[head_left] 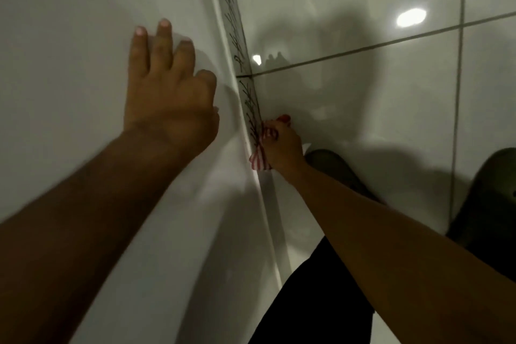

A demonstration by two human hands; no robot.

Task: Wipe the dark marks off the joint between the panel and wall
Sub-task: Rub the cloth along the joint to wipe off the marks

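Glossy grey wall tiles [363, 109] meet a smooth white panel [69, 36]. Dark marks [237, 45] run along the joint [252, 109] between them. The left hand [167, 98] rests open and flat on the panel. The right hand [282, 142] grips a soft, light striped cloth [258, 158], bunched against the joint's lower marks. No containers visible.
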